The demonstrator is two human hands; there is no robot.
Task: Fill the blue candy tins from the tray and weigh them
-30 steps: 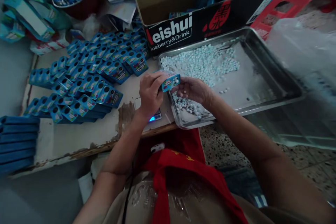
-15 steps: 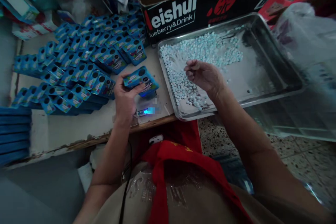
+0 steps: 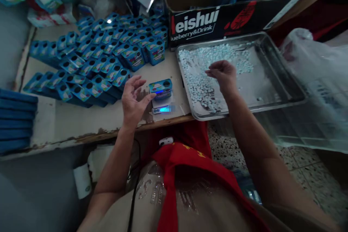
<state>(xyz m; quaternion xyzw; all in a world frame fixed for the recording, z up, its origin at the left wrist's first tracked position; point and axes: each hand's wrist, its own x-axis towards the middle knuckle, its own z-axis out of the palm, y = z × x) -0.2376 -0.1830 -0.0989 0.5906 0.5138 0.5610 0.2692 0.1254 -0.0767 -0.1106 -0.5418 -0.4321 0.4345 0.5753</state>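
Note:
A small blue box (image 3: pixel 160 90) stands on a little digital scale (image 3: pixel 160 110) with a lit display, near the table's front edge. Just left of the box is my left hand (image 3: pixel 134 98), fingers spread and thumb close to the box's side; it holds nothing. Over the metal tray (image 3: pixel 201 118) hovers my right hand (image 3: pixel 223 76), its thumb and fingertips pinched together. Whatever may be between those fingertips is too small to tell. Many pale blue round candies (image 3: pixel 199 92) lie loose in the tray, mostly on its left and far sides.
Rows of similar blue boxes (image 3: pixel 103 58) fill the table's left side. Flat blue packs (image 3: pixel 17 119) are stacked at far left. Behind the tray stands a black-printed carton (image 3: pixel 198 25). A plastic bag (image 3: pixel 312 65) and a translucent crate (image 3: pixel 304 127) are at right.
My left hand has set the blue box down on the scale and let go, its fingers spreading apart. My right hand stays pinched above the tray. The whole view has shifted slightly.

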